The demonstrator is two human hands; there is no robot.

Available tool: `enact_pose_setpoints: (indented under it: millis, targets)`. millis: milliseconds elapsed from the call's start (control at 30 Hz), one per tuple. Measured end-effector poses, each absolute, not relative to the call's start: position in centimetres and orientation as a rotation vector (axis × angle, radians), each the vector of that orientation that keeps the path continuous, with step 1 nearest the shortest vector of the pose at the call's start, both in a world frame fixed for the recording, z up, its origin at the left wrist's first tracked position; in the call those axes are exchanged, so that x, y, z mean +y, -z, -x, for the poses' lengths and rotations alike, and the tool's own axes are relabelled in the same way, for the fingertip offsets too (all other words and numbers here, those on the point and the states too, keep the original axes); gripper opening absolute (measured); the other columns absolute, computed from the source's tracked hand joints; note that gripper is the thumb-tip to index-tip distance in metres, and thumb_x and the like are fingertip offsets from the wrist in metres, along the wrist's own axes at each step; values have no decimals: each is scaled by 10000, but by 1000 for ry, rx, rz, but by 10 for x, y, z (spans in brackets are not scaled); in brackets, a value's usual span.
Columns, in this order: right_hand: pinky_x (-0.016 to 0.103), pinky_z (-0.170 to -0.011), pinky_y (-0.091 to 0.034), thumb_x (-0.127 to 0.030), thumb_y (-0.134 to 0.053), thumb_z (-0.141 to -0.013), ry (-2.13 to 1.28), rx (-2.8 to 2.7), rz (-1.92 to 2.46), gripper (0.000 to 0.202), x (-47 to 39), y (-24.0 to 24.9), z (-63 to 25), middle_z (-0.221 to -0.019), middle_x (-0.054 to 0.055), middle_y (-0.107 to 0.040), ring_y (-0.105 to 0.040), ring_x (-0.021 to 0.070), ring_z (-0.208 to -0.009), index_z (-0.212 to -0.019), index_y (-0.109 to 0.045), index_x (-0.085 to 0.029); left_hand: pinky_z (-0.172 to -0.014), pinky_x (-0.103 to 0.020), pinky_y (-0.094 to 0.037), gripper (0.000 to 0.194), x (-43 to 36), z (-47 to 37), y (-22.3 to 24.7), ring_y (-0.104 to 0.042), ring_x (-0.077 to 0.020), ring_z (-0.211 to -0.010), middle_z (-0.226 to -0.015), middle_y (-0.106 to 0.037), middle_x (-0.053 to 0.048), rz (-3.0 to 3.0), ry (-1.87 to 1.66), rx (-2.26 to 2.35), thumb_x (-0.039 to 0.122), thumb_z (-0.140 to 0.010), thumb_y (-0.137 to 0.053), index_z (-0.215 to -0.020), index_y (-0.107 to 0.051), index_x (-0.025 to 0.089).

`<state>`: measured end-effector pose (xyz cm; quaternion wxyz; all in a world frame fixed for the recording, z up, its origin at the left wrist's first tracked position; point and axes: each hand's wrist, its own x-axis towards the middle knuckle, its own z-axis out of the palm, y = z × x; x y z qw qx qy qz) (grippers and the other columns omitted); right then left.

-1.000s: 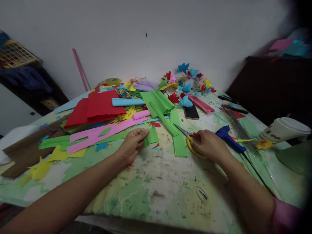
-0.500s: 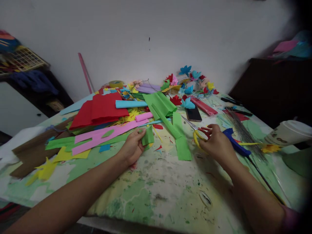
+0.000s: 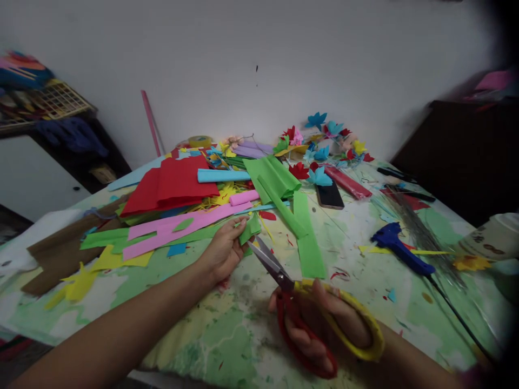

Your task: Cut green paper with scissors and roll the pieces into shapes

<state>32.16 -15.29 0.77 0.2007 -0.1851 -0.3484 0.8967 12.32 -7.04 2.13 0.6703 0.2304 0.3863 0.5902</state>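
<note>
Between thumb and fingers, my left hand [image 3: 227,246] pinches a small folded piece of green crepe paper [image 3: 250,229]. My right hand [image 3: 312,324] has its fingers through the handles of a pair of scissors [image 3: 286,281], one handle yellow and one red. The blades are parted and point up and left, their tips at the lower edge of the green piece; whether they touch it I cannot tell. Just right of the blades lies a green paper strip [image 3: 310,237], with a larger green sheet [image 3: 273,175] behind it.
Red paper [image 3: 174,181], pink strips [image 3: 182,224] and brown paper [image 3: 60,251] lie at the left. Paper flowers [image 3: 320,148] and a phone [image 3: 330,195] are at the back. To the right are a blue glue gun [image 3: 401,248], thin wires [image 3: 425,227] and a paper cup [image 3: 492,237].
My right hand has brought the scissors left and toward me, turning them so the blades open at the green piece. My left hand keeps its pinch. The view has shifted slightly.
</note>
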Motion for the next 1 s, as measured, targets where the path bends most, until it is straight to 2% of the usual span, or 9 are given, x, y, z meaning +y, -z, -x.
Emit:
enact_pose_setpoints:
  millis: [233, 367, 733, 1000]
  targets:
    - [155, -302, -382, -746, -369, -762, -2518, -916, 529, 697, -145, -2, -323, -586, -25, -476, -397, 49, -350, -1068, -501, -134, -541, -178, -537, 126, -72, -121, -22, -636, -89, -617, -802, -660, -14, -562, -1282, 848, 116, -808, -577, -922, -608, 161]
    - [164, -310, -393, -735, -400, -756, -2516, -893, 541, 672, -144, -5, -324, -590, -23, -481, -384, 50, -360, -1060, -493, -143, -563, -176, -544, 145, -71, -119, -21, -631, -81, -630, -844, -665, -21, -596, -1292, 834, 106, -818, -558, -941, -611, 161]
    - [167, -312, -386, -731, -337, -785, -2522, -901, 536, 671, -144, -4, -324, -580, -29, -477, -384, 59, -357, -1085, -474, -147, -503, -170, -541, 197, -71, -118, -23, -637, -87, -610, -828, -669, -7, -599, -1268, 819, 84, -818, -548, -982, -614, 171]
    - [171, -316, -378, -751, -297, -781, -2460, -935, 567, 700, -146, -5, -323, -575, -32, -468, -373, 56, -355, -1086, -478, -147, -599, -231, -568, 246, -72, -118, -24, -668, -143, -749, -999, -674, -73, -741, -1232, 778, 140, -767, -638, -1009, -595, 154]
